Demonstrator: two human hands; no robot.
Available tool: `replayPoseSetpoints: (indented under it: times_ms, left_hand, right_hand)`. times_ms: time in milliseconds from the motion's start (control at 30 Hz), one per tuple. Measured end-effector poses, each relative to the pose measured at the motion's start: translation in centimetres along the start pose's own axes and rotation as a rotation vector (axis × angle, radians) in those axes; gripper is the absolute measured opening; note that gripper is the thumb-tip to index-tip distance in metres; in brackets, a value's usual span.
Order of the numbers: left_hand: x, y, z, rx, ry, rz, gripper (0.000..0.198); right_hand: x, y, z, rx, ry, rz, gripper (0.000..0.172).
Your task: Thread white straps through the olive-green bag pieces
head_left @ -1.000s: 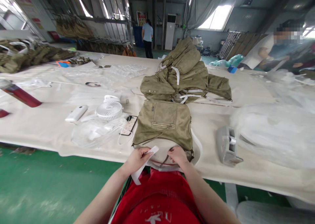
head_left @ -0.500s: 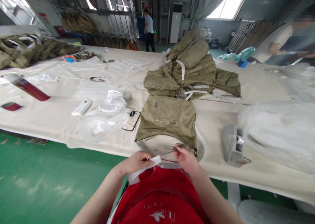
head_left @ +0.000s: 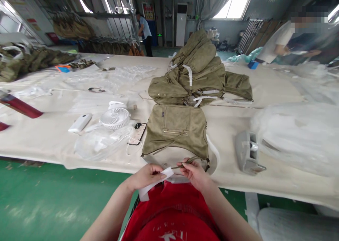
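Note:
An olive-green bag [head_left: 176, 128] lies flat on the table in front of me, its zipped pocket facing up. My left hand [head_left: 149, 176] pinches a strip of white wrapping [head_left: 156, 185] at the table's near edge. Between the fingers of my right hand [head_left: 192, 172] is a thin olive strap [head_left: 191, 160] by the bag's lower right corner. The strap's tip reaches the end of the white strip; whether it goes inside cannot be made out. A white-wrapped handle [head_left: 213, 150] curves along the bag's right side.
More olive bags [head_left: 197, 73] are piled behind. At left are a white fan [head_left: 115, 118], a phone [head_left: 137, 134] and a red flask [head_left: 22, 106]. A grey tape dispenser [head_left: 246, 152] and plastic sheeting [head_left: 291, 138] are at right. Another person [head_left: 283, 43] works at far right.
My right hand has moved left with the strap, bringing its tip to the white strip in my left hand. The view has shifted slightly right. A distant person has moved left.

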State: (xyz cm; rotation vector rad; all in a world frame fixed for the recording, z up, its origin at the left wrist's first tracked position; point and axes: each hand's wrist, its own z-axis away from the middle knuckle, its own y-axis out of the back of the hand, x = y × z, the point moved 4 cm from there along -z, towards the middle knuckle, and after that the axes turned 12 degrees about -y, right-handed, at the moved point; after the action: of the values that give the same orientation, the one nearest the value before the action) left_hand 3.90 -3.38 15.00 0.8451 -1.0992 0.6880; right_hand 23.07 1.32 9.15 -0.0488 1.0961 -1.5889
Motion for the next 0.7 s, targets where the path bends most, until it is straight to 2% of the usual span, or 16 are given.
replayPoseSetpoints:
  times_ms: [367, 533, 700]
  left_hand:
    - [-0.3, 1.1, -1.4, -0.101, -0.033, -0.179, 0.040]
    - [-0.6, 0.8, -3.5, -0.122, -0.043, -0.244, 0.041]
    - [-0.8, -0.4, -6.1, -0.137, -0.034, -0.280, 0.040]
  right_hand:
    - [0.1, 0.7, -0.3, 0.070, 0.057, 0.167, 0.037]
    - [0.4, 0.9, -0.5, 0.092, 0.073, 0.214, 0.035]
    - [0.6, 1.0, -0.4, 0.130, 0.067, 0.198, 0.036]
